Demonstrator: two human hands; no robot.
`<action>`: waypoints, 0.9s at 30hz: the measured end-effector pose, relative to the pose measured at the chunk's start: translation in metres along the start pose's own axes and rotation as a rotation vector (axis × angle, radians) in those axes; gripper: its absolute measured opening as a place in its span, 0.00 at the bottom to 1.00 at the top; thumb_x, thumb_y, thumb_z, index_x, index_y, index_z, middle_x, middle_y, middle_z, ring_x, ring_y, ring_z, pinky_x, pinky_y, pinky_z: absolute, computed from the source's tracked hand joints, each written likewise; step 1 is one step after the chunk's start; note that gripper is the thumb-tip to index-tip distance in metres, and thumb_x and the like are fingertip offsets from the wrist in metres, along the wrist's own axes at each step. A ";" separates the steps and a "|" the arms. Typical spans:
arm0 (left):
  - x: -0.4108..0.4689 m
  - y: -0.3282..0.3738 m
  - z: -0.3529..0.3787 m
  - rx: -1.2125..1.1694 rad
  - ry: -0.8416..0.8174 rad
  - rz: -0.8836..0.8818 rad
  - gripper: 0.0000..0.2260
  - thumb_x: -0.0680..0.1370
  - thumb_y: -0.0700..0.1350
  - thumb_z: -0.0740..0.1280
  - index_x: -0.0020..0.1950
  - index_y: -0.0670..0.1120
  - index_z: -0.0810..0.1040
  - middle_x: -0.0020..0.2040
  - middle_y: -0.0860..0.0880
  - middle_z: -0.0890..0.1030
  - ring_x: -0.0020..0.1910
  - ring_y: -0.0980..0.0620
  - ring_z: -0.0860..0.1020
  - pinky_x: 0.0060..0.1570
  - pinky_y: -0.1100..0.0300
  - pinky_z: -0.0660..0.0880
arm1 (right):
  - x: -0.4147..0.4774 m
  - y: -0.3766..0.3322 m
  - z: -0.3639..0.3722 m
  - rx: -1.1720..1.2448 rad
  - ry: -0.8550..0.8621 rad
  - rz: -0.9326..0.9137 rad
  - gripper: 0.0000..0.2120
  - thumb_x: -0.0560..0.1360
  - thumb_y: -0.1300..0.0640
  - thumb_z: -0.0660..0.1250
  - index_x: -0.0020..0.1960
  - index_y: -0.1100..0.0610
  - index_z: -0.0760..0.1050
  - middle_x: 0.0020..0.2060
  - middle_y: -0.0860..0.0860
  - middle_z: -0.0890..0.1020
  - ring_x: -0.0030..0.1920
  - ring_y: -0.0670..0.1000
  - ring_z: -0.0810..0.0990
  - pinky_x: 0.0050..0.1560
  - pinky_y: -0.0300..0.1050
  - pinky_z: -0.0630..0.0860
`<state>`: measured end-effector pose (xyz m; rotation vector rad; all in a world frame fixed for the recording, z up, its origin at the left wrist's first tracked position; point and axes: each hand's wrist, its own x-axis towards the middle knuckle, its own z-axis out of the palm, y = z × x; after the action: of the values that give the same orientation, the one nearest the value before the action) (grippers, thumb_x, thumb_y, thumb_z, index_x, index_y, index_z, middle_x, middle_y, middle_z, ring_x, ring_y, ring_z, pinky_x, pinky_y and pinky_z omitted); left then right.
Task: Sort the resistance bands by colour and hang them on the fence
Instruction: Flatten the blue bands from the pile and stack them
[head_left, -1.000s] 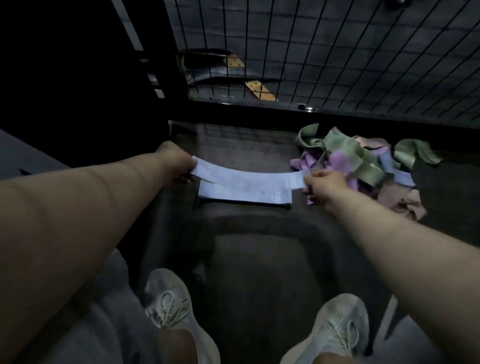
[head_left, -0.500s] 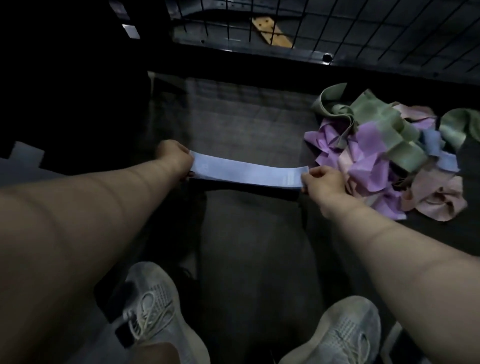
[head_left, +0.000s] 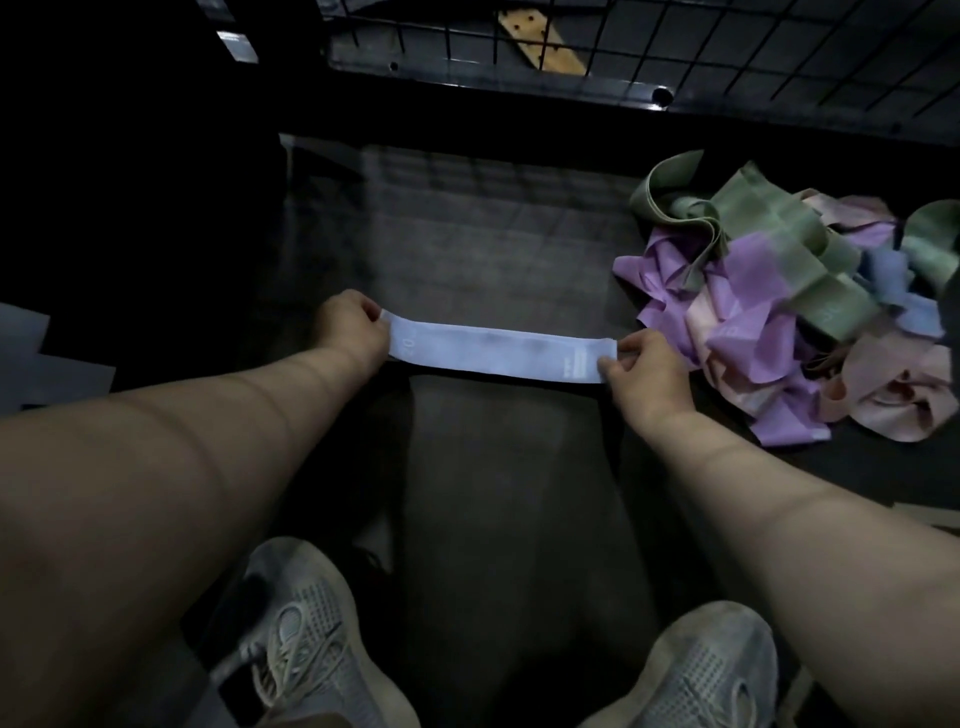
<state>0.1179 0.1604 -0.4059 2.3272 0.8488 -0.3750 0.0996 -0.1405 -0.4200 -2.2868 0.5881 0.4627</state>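
Left hand (head_left: 353, 327) pinches one end, centre frame. The blue band (head_left: 493, 351) is pulled flat now, hiding the second blue strip that showed beneath it a second ago. Right hand (head_left: 644, 369) pinches the other end. Blues stacking, I'd say; mixed pile (head_left: 779, 322) waits right, fence (head_left: 727, 47) up top.

hands (head_left: 488, 345) pinching blue band (head_left: 498, 352), band pile (head_left: 800, 312)

Dim light, deep shadow upper left. Dark grey floor mat (head_left: 493, 249) in centre. Black rail (head_left: 519, 111) crossing top, bolt holes showing. Tan wooden plank (head_left: 540, 41) beyond it, tilted. Pale grey panel (head_left: 31, 353) at left edge.
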 end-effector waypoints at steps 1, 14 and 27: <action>0.001 -0.002 0.001 0.021 -0.004 0.006 0.06 0.79 0.44 0.66 0.53 0.42 0.79 0.53 0.42 0.81 0.52 0.42 0.79 0.52 0.57 0.74 | 0.000 0.001 -0.001 -0.020 -0.002 -0.003 0.14 0.76 0.56 0.70 0.59 0.58 0.72 0.49 0.55 0.79 0.53 0.56 0.79 0.55 0.43 0.72; 0.004 0.007 0.015 1.088 -0.235 0.917 0.43 0.70 0.60 0.73 0.78 0.49 0.57 0.74 0.47 0.62 0.73 0.46 0.61 0.74 0.52 0.52 | 0.024 -0.019 0.000 -0.962 -0.265 -0.606 0.39 0.69 0.45 0.75 0.75 0.53 0.62 0.69 0.53 0.67 0.69 0.56 0.67 0.67 0.50 0.61; 0.009 0.004 0.023 0.911 -0.252 0.801 0.37 0.72 0.62 0.69 0.76 0.50 0.60 0.70 0.46 0.66 0.70 0.44 0.66 0.71 0.49 0.60 | 0.023 -0.007 0.002 -0.684 -0.235 -0.454 0.43 0.69 0.43 0.75 0.76 0.59 0.60 0.69 0.58 0.65 0.69 0.60 0.64 0.72 0.53 0.62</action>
<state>0.1258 0.1474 -0.4260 3.0628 -0.5341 -0.7690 0.1218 -0.1410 -0.4282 -2.8290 -0.2605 0.7715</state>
